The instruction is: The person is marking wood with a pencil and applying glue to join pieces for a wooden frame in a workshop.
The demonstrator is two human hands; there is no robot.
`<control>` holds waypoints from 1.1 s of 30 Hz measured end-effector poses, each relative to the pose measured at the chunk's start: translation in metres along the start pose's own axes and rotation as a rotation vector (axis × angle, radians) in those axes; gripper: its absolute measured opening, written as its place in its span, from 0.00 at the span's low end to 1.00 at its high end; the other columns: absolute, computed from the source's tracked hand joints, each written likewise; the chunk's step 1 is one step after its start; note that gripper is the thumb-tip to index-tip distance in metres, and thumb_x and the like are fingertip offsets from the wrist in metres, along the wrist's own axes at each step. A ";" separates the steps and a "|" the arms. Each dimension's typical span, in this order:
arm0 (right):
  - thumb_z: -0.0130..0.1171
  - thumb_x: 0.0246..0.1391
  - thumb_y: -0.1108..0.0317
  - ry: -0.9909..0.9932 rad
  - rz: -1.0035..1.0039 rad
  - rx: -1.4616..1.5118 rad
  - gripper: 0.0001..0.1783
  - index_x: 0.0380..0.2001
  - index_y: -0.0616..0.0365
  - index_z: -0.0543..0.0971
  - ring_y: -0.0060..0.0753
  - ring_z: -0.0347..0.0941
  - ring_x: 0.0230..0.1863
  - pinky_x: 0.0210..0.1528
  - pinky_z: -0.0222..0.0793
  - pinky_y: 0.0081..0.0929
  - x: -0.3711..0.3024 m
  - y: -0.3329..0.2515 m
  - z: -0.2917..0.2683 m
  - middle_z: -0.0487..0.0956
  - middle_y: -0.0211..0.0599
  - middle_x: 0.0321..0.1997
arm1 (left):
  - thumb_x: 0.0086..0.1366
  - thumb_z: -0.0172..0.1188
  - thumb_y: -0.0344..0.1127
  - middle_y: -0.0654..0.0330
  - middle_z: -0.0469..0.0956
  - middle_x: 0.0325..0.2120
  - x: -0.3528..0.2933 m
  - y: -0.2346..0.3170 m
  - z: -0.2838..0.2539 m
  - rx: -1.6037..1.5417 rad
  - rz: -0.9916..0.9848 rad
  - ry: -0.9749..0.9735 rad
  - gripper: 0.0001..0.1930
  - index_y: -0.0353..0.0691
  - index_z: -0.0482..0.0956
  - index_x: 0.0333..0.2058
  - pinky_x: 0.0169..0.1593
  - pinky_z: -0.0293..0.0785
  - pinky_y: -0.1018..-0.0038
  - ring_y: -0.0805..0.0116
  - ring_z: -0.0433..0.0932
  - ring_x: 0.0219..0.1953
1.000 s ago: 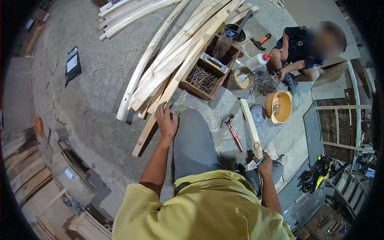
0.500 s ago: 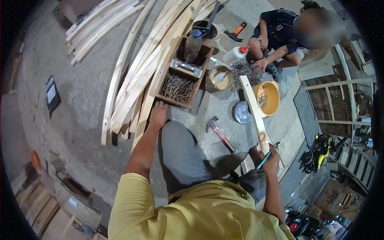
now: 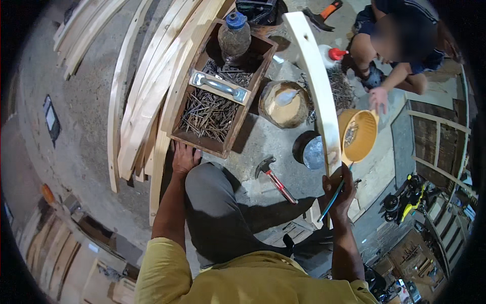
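Board [image 3: 320, 91] is pale, dark-spotted near its far end; right hand [image 3: 341, 193] pinches it and a pen [image 3: 333, 200]; left of it, left hand [image 3: 185, 159] has fingers slightly spread.

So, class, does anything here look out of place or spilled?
Yes: a pile of loose nails lies on the floor beside the white bottle, while others sit in the wooden box and yellow bowl. I can't tell whether the pile was spilled or placed deliberately.
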State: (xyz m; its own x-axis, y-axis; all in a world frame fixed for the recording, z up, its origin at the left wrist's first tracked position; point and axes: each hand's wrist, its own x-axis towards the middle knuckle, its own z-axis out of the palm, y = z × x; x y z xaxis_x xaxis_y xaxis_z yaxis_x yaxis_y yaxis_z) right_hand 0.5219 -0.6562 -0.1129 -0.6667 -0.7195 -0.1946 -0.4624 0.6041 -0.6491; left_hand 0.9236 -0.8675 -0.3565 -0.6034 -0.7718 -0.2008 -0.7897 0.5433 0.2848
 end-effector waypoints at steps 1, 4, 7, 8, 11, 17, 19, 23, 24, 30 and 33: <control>0.67 0.48 0.70 -0.019 -0.018 0.023 0.28 0.52 0.66 0.71 0.35 0.75 0.41 0.44 0.72 0.31 0.007 0.001 0.010 0.78 0.48 0.41 | 0.61 0.51 0.52 0.40 0.64 0.57 -0.004 -0.006 0.007 0.054 0.053 0.043 0.28 0.38 0.70 0.53 0.65 0.51 0.47 0.37 0.59 0.61; 0.66 0.48 0.69 -0.084 -0.003 0.149 0.29 0.52 0.70 0.69 0.39 0.76 0.43 0.46 0.72 0.33 0.016 -0.005 0.037 0.78 0.52 0.42 | 0.61 0.51 0.53 0.44 0.67 0.56 -0.009 -0.016 0.017 -0.101 -0.060 -0.298 0.29 0.39 0.70 0.55 0.67 0.49 0.49 0.40 0.60 0.62; 0.66 0.48 0.66 -0.108 -0.172 0.118 0.30 0.52 0.71 0.70 0.43 0.78 0.42 0.45 0.73 0.35 0.019 -0.003 0.048 0.78 0.53 0.42 | 0.61 0.48 0.55 0.48 0.69 0.56 -0.005 -0.008 0.014 -0.085 -0.074 -0.356 0.30 0.40 0.72 0.55 0.67 0.52 0.53 0.46 0.61 0.62; 0.66 0.47 0.67 -0.128 -0.149 0.066 0.30 0.51 0.70 0.70 0.42 0.78 0.43 0.45 0.73 0.36 0.019 -0.009 0.048 0.78 0.53 0.41 | 0.61 0.48 0.56 0.50 0.70 0.57 -0.004 -0.007 0.013 -0.040 -0.081 -0.411 0.30 0.40 0.73 0.55 0.66 0.54 0.54 0.48 0.62 0.62; 0.67 0.47 0.67 -0.150 -0.084 0.133 0.30 0.51 0.70 0.70 0.42 0.78 0.42 0.44 0.73 0.34 0.028 -0.020 0.047 0.78 0.53 0.40 | 0.61 0.47 0.55 0.53 0.73 0.55 -0.013 -0.019 0.016 0.008 -0.127 -0.553 0.30 0.42 0.73 0.55 0.64 0.58 0.56 0.52 0.69 0.58; 0.65 0.49 0.65 -0.023 -0.121 0.013 0.29 0.51 0.71 0.70 0.44 0.78 0.39 0.42 0.73 0.33 0.049 -0.014 0.042 0.78 0.53 0.38 | 0.60 0.51 0.54 0.54 0.76 0.52 -0.031 -0.034 0.023 0.056 -0.053 -0.471 0.28 0.43 0.75 0.54 0.61 0.62 0.56 0.52 0.73 0.54; 0.64 0.50 0.63 0.005 -0.140 0.018 0.30 0.51 0.71 0.69 0.43 0.77 0.40 0.43 0.72 0.33 0.060 -0.009 0.037 0.78 0.53 0.38 | 0.59 0.52 0.54 0.54 0.76 0.51 -0.022 -0.020 0.027 -0.060 -0.121 -0.476 0.28 0.43 0.75 0.53 0.60 0.62 0.57 0.52 0.73 0.54; 0.67 0.48 0.63 0.062 -0.249 0.066 0.31 0.51 0.69 0.70 0.39 0.77 0.41 0.44 0.72 0.32 0.078 -0.004 0.062 0.78 0.51 0.40 | 0.58 0.55 0.53 0.52 0.76 0.51 -0.054 -0.046 0.046 0.072 -0.009 -0.330 0.27 0.43 0.76 0.51 0.59 0.64 0.56 0.52 0.74 0.52; 0.68 0.47 0.64 0.019 -0.200 0.184 0.30 0.51 0.68 0.70 0.39 0.77 0.41 0.45 0.72 0.31 0.084 -0.024 0.051 0.78 0.50 0.41 | 0.58 0.56 0.53 0.51 0.76 0.50 -0.049 -0.056 0.050 0.008 0.030 -0.118 0.27 0.42 0.76 0.51 0.58 0.64 0.55 0.52 0.74 0.51; 0.67 0.50 0.63 0.070 -0.292 0.238 0.30 0.53 0.67 0.69 0.29 0.73 0.42 0.46 0.69 0.28 0.097 -0.036 0.079 0.77 0.42 0.42 | 0.62 0.52 0.53 0.44 0.73 0.50 -0.044 -0.068 0.056 0.084 0.009 -0.169 0.29 0.38 0.71 0.54 0.61 0.59 0.53 0.43 0.69 0.54; 0.67 0.48 0.67 0.200 -0.450 0.336 0.28 0.51 0.67 0.71 0.27 0.74 0.41 0.44 0.69 0.25 0.106 -0.028 0.084 0.77 0.41 0.41 | 0.62 0.52 0.53 0.44 0.73 0.50 -0.033 -0.055 0.060 0.059 0.009 -0.050 0.29 0.37 0.71 0.54 0.61 0.59 0.53 0.42 0.69 0.54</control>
State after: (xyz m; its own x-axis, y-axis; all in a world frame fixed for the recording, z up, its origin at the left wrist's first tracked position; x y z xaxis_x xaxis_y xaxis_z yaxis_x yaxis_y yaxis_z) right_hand 0.5133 -0.7778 -0.1774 -0.5602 -0.7814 0.2750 -0.5364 0.0892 -0.8392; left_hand 0.9805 -0.8519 -0.4223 -0.6139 -0.7501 -0.2459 -0.7886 0.5695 0.2316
